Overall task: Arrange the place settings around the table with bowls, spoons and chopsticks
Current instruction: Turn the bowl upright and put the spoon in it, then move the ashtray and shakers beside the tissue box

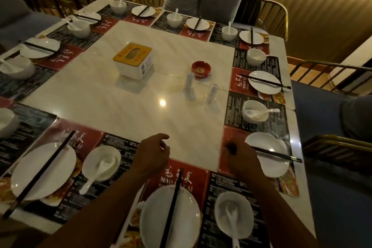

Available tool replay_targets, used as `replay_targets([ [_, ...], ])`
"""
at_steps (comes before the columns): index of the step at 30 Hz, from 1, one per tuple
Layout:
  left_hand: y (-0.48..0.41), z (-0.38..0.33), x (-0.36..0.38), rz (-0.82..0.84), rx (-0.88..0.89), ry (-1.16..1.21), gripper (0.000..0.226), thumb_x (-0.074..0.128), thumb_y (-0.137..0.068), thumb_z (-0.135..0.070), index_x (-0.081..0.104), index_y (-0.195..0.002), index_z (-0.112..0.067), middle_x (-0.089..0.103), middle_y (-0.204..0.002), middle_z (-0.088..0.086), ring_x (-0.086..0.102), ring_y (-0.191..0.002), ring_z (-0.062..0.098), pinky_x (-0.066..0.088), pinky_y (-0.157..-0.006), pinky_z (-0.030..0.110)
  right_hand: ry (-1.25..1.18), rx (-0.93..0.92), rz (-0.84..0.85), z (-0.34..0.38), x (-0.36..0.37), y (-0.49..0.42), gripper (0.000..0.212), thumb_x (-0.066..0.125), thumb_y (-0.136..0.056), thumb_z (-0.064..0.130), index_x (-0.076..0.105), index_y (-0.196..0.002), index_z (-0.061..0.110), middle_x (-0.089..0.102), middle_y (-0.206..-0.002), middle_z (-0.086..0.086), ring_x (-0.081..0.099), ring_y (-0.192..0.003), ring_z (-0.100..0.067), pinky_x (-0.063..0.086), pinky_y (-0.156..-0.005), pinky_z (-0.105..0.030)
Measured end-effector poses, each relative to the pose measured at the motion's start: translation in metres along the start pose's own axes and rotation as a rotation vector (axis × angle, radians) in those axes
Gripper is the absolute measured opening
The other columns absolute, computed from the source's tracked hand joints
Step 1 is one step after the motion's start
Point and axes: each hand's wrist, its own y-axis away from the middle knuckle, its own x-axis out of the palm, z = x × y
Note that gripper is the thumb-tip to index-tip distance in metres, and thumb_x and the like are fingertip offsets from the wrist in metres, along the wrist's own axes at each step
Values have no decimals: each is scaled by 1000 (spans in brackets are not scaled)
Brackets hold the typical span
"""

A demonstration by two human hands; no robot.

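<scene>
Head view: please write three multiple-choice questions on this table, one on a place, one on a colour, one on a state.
1. Where does the red ashtray stand?
A. on a plate
B. on the bare middle of the table
C. on a chair

2. Which colour is the top of the tissue box?
A. yellow
B. green
C. blue

3. What does the left hand hold?
A. a spoon
B. chopsticks
C. nothing

Answers: 1 B, it sits on the white surface inside the ring of mats; 2 A, the lid is yellow over white sides; 3 C, its loosely curled fingers are empty.
</scene>
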Motion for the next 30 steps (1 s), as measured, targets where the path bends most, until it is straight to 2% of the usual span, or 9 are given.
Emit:
replay_targets([
  [3,-46,15,-13,22,70,-36,38,67,-88,-24,63,-126,-19,69,-97,-2,63,-89,13,55,-86,36,-9,-73,-5,47,22,-53,5,65,-93,25,63,-97,25,65,-89,11,62,-84,-5,47,-71,-17],
  [5,-82,22,-21,53,100,-55,41,67,-87,-25,62,-127,-19,69,-103,0,63,-93,15,54,-87,35,-13,-101,-29,76,32,-91,7,65,-94,28,63,-100,28,66,-93,11,63,-88,-5,51,-79,-23],
  [9,-151,30,-37,84,131,-102,46,65,-87,-30,56,-131,-22,67,-113,0,61,-105,17,49,-93,32,-79,-87,-123,124,41,-167,9,62,-95,22,63,-104,24,67,-101,5,63,-93,-9,53,-84,-28],
  [15,-221,45,-36,196,137,-211,54,63,-89,-34,46,-140,-24,57,-131,2,52,-122,21,43,-98,34,12,-18,-279,135,45,-278,11,65,-90,21,63,-101,23,66,-103,1,63,-95,-18,57,-87,-38],
  [19,-262,44,-22,168,182,-205,59,63,-89,-36,43,-143,-24,55,-134,2,52,-123,21,43,-99,34,45,56,-280,130,44,-351,39,73,-85,24,59,-121,19,63,-117,0,60,-107,-19,52,-91,-32],
  [23,-288,54,-9,187,198,-236,65,65,-89,-37,36,-146,-25,52,-136,1,52,-123,21,43,-98,33,-32,125,-260,116,51,-423,72,84,-74,39,50,-134,19,55,-132,-6,56,-119,-24,52,-98,-40],
  [27,-299,72,3,215,168,-231,67,66,-88,-37,32,-145,-25,54,-130,2,56,-115,21,46,-90,32,47,166,-102,104,66,-474,103,89,-65,46,34,-148,18,43,-146,-10,46,-132,-31,50,-102,-46],
  [30,-303,81,9,216,170,-234,68,66,-88,-37,30,-144,-24,54,-129,1,55,-114,20,46,-88,30,190,212,-17,98,81,-491,118,90,-57,55,26,-151,21,38,-147,-10,42,-133,-34,47,-103,-50],
])
